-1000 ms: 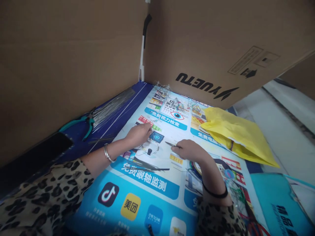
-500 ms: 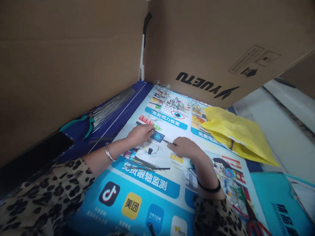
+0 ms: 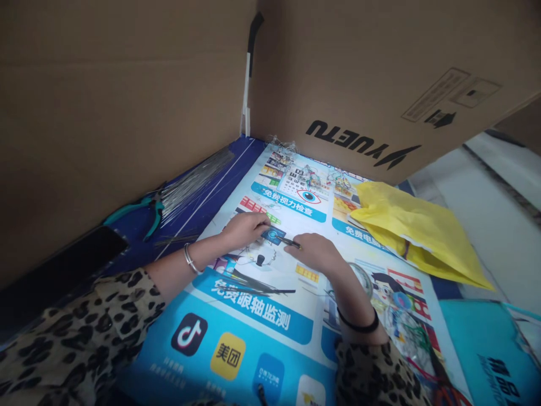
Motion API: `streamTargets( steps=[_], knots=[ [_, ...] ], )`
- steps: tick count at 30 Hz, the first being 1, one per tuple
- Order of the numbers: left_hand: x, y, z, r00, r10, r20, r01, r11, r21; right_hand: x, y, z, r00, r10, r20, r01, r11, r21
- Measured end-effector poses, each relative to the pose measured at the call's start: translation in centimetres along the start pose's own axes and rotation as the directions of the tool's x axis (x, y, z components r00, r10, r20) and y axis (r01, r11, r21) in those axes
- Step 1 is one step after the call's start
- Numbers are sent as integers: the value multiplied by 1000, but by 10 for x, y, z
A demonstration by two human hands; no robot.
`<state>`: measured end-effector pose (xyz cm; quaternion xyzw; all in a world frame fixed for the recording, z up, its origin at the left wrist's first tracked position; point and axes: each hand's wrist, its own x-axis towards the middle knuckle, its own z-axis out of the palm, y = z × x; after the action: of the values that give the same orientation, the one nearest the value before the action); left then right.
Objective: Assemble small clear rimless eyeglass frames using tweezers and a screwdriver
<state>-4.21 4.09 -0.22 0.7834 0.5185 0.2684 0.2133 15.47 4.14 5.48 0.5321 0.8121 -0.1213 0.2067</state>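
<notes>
"In the corner between two tall cardboard panels [image 3: 380,73], someone is working bare-handed over a printed sheet [image 3: 236,321]. What are the hands doing?"

"The right hand [image 3: 315,251] has its fingers closed on a slim dark tool [image 3: 291,242], pinching it near one end. The tool points left over the middle of the sheet, its tip just beside the left hand [image 3: 249,230]. There, thumb and forefinger look pressed together. Whether something fine is caught between them I cannot tell; it is too small from here."

"And what lies around them?"

"On the near part of the sheet, a sheaf of thin dark strips [image 3: 270,290]. On the blue surface [image 3: 220,192] to the left, teal-handled pliers [image 3: 159,211] beside a fan of fine wires [image 3: 194,177]. To the right, a yellow pouch [image 3: 406,225], a tangle of coloured wire [image 3: 409,332] and, nearest us, red-handled scissors [image 3: 442,369]."

"How far along would you say it is?"

"Midway through one small step, I'd judge: the tool is in hand and close to the other fingertips. The strips and the fan lie loose, so that material looks unused. I can't make out a finished piece, and the tangle could be made-up work or scrap."
</notes>
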Motion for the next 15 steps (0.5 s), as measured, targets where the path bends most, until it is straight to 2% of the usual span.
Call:
streamTargets(
  steps=[15],
  knots=[
    [-4,2,2,997,-73,31,79,951,-299,-10,6,5,999,10,-36,-10,1000,8]
  ],
)
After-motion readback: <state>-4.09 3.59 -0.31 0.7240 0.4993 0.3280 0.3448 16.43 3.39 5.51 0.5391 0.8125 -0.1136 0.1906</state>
